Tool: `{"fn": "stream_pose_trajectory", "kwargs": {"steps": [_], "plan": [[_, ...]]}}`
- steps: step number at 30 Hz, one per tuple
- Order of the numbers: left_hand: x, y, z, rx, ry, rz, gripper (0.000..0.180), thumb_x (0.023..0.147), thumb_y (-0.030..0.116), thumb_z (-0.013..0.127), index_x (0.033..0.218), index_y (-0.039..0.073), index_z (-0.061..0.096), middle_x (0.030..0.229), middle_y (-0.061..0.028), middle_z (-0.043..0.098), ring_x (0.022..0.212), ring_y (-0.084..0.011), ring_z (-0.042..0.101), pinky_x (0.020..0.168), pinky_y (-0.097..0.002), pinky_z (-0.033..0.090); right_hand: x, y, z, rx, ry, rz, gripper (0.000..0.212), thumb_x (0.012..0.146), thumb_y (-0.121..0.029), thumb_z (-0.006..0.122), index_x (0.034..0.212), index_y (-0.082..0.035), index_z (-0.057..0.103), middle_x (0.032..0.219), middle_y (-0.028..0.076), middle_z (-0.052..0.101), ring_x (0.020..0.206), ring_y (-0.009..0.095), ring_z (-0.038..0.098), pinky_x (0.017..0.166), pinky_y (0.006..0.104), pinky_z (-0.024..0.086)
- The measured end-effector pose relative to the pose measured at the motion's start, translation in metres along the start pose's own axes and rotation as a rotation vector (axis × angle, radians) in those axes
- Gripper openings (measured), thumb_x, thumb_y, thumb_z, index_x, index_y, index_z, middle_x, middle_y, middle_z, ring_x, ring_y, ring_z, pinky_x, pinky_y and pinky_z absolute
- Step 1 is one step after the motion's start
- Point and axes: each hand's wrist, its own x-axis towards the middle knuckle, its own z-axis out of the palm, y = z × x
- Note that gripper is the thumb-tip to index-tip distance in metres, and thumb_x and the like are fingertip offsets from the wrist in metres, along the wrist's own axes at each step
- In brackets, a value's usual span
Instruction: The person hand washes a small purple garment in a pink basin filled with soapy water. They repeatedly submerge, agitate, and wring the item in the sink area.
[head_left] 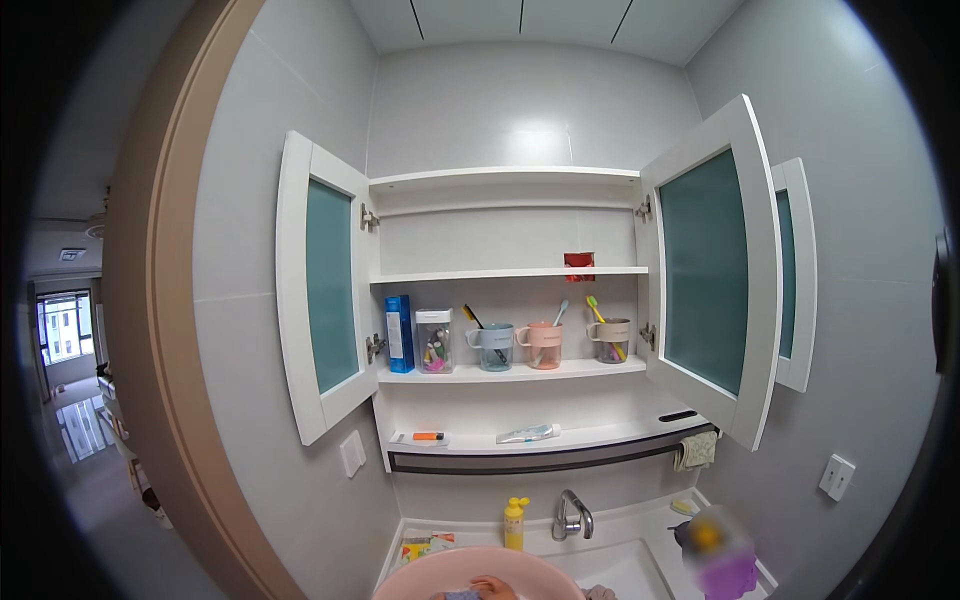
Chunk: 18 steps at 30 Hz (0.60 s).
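At the lower edge, inside the rim of a pink basin (440, 570), part of my left hand (492, 587) shows. Grey-blue fabric (458, 595) lies beside it; I cannot make out whether it is a sleeve or a cloth. The fingers are mostly cut off by the frame, so what they hold is hidden. My right hand is not in view. Just past the basin stands a yellow pump bottle (514, 524), and to its right is a chrome faucet (573, 515). A small brownish bundle (600, 593) touches the basin's right side.
An open white wall cabinet (510, 372) holds cups with toothbrushes, a blue box (399, 334) and a clear container (435, 342). Its left door (330, 285) and right door (705, 275) swing outward. Below lies a toothpaste tube (527, 434). A blurred purple object (727, 575) stands right.
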Motion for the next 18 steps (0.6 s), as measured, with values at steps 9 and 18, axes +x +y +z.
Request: {"fn": "stream_pose_trajectory", "kwargs": {"steps": [9,18], "plan": [[-0.064,0.006,0.035,0.109,-0.11,-0.03,0.049,0.085,0.046,0.038,0.106,0.004,0.05,0.093,-0.0159,0.056,0.08,-0.0308,0.055,0.064,-0.0451,0.048,-0.017,-0.043,0.053,-0.255,-0.033,-0.041,0.024,0.082,-0.025,0.05,0.081,-0.003,0.059,0.075,0.018,0.059,0.07,0.036,0.056,0.067,0.0389,0.046],[-0.04,0.011,0.048,0.202,-0.199,0.012,0.048,0.085,0.046,0.039,0.107,0.004,0.05,0.093,-0.0155,0.056,0.079,-0.0306,0.055,0.064,-0.0446,0.048,-0.025,-0.046,0.055,-0.303,0.015,-0.2,0.024,0.081,-0.027,0.053,0.076,-0.007,0.064,0.071,0.016,0.061,0.065,0.03,0.06,0.063,0.0373,0.047]]}}
